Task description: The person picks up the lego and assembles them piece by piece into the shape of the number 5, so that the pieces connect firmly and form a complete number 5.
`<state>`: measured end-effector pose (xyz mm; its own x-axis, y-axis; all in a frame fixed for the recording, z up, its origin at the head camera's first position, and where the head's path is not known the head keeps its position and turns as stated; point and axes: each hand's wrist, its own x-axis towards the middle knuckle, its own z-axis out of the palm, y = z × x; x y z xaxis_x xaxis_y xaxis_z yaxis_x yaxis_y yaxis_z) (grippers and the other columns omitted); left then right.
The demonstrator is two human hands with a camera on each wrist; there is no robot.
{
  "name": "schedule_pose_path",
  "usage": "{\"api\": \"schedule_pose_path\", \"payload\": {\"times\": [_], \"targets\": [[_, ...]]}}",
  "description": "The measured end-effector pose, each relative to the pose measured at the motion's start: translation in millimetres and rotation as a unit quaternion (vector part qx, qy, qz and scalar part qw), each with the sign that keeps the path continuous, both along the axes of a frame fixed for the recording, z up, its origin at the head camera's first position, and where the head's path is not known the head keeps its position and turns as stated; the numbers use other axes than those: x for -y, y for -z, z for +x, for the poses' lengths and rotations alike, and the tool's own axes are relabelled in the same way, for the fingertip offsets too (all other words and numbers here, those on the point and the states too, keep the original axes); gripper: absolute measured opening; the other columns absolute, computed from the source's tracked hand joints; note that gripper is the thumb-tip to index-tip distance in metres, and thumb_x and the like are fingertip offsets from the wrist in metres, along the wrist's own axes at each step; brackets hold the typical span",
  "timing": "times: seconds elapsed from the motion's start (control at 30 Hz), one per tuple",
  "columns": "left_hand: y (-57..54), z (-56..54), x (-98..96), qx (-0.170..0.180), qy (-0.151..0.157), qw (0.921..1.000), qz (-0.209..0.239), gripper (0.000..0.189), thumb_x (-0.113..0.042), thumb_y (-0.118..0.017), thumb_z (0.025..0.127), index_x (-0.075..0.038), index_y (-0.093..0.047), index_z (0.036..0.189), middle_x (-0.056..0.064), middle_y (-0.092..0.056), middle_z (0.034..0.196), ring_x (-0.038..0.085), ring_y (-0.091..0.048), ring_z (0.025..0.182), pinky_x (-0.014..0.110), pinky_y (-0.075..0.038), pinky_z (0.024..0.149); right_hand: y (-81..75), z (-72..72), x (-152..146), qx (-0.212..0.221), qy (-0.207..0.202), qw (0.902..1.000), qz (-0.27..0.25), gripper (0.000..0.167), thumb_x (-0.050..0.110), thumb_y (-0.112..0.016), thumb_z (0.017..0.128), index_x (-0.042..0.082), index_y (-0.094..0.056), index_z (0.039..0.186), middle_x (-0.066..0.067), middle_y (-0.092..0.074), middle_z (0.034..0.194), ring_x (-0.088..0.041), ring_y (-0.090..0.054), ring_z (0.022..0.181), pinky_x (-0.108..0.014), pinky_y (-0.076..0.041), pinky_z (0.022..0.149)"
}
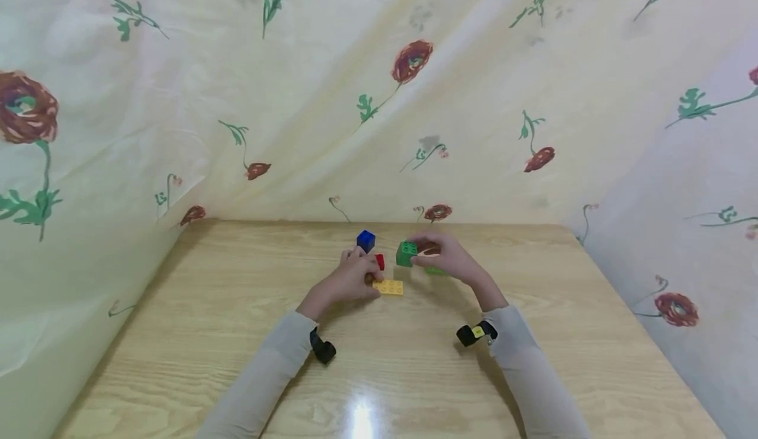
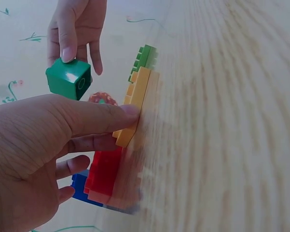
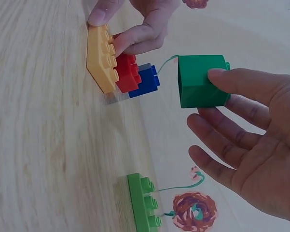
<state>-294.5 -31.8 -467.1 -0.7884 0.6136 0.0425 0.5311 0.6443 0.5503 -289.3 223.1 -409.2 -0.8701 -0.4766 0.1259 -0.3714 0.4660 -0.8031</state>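
Flowered cloth [image 1: 331, 97] hangs behind the wooden table [image 1: 403, 340], whose far edge lies just beyond the blue brick [image 1: 366, 240] at mid-frame. Below it, the left hand [image 1: 353, 276] pinches the flat yellow brick [image 1: 391, 287] by its left end, seemingly steadying it; the right hand [image 1: 447, 255] grips the raised green block [image 1: 404, 255], leaving its studs uncovered. Room for moving lies lower-centre.

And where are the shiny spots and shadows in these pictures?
Head view: white glare on the table near the bottom edge, shadows along the inner sides of both sleeves; left wrist view: a pale glint on the dark green block, faint brick reflections on the table; right wrist view: no white glint on that block.
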Motion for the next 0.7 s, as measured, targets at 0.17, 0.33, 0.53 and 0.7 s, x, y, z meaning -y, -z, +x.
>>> {"api": "schedule_pose_path", "payload": {"times": [0.17, 0.33, 0.53, 0.7], "targets": [[-0.9, 0.7, -0.6, -0.006, 0.0, 1.0, 0.003, 0.02, -0.025, -0.086, 0.084, -0.016, -0.079, 0.101, -0.006, -0.067, 0.105, 0.02, -0.039, 0.106, 0.045, -0.024, 0.103, 0.9, -0.1, 0.7, -0.015, -0.014, 0.9997, 0.011, 0.038, 0.0, -0.071, 0.093, -0.009, -0.063, 0.128, -0.027, -0.067, 0.122, -0.043, -0.065, 0.11, -0.058, -0.051, 0.099], [1.5, 3.2, -2.0, -0.006, 0.0, 1.0, 0.001, 0.02, -0.026, -0.085, 0.084, -0.016, -0.079, 0.1, -0.005, -0.067, 0.107, 0.02, -0.039, 0.106, 0.044, -0.024, 0.101, 18.6, -8.6, -3.7, -0.037, -0.03, 0.9988, 0.004, 0.034, 0.0, -0.073, 0.091, -0.005, -0.067, 0.124, -0.023, -0.07, 0.117, -0.039, -0.067, 0.106, -0.059, -0.053, 0.096], [3.5, 4.1, -2.5, -0.009, 0.001, 1.0, -0.001, 0.02, -0.027, -0.085, 0.084, -0.016, -0.077, 0.099, -0.004, -0.068, 0.109, 0.02, -0.039, 0.105, 0.044, -0.025, 0.099, 19.1, -5.6, -1.7, -0.039, -0.031, 0.9984, 0.028, 0.032, 0.007, -0.077, 0.088, 0.006, -0.071, 0.12, -0.012, -0.072, 0.114, -0.03, -0.067, 0.105, -0.059, -0.052, 0.098], [2.1, 1.6, -2.4, -0.017, -0.004, 0.9998, 0.001, 0.019, -0.026, -0.086, 0.084, -0.016, -0.077, 0.098, -0.004, -0.068, 0.11, 0.02, -0.039, 0.105, 0.044, -0.024, 0.1, 15.4, -5.3, 0.9, -0.039, -0.032, 0.9975, 0.049, 0.032, 0.01, -0.077, 0.087, 0.008, -0.07, 0.119, -0.01, -0.071, 0.114, -0.029, -0.065, 0.107, -0.061, -0.049, 0.099]]}}
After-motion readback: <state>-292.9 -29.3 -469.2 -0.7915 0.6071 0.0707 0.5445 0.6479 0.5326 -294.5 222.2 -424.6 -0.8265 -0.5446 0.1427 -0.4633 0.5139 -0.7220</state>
